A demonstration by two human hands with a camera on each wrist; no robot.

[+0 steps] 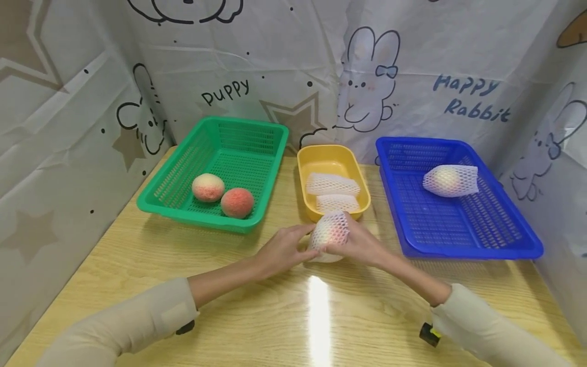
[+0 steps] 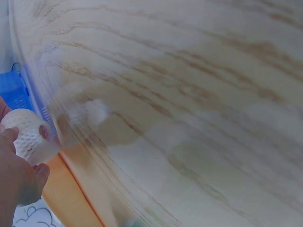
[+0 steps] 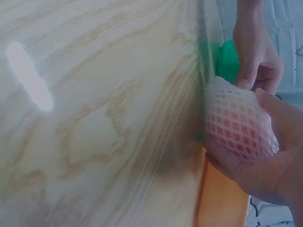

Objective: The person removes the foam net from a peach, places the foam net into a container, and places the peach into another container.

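Observation:
A pinkish peach in a white foam net (image 1: 331,233) is held up between both hands, in front of the yellow tray. My right hand (image 1: 363,243) grips it from the right, its thumb and fingers curved around the netted fruit (image 3: 239,124). From the left, my left hand (image 1: 281,251) pinches the gathered end of the net with thumb and fingers. In the left wrist view the netting (image 2: 29,137) shows an opening on one side, and the left thumb lies against it.
A green basket (image 1: 156,209) at the left holds two bare peaches (image 1: 237,203). Two folded foam nets (image 1: 332,184) lie in the yellow tray (image 1: 362,196). At the right, a blue basket (image 1: 431,229) contains one netted peach (image 1: 447,181). A printed cloth (image 1: 284,61) hangs behind.

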